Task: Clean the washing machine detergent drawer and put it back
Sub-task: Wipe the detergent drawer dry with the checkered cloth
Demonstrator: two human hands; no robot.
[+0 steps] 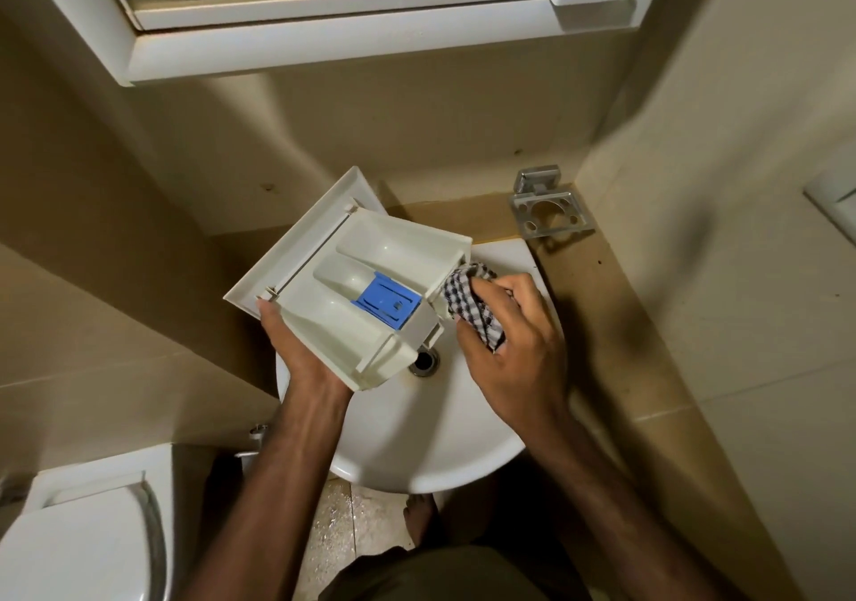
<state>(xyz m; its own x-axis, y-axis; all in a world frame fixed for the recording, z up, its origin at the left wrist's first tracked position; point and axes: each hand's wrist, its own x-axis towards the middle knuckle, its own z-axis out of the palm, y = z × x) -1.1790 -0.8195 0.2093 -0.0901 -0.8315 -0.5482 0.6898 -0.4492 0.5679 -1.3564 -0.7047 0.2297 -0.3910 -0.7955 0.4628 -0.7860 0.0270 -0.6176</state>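
Fingers [468,322] of right hand [514,350] clamp checked cloth [468,297]; left hand [301,350] grips drawer [352,285] from below. Rigid, light plastic, probably slippery; hold side walls.

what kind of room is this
A small bathroom, most likely: a white washbasin with a drain, a toilet at lower left, and a mirrored cabinet on the wall above.

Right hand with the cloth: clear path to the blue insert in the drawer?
Probably yes. The drawer faces up, held by the left hand, so the blue insert lies uncovered. The right hand and cloth are at the drawer's end wall beside it.
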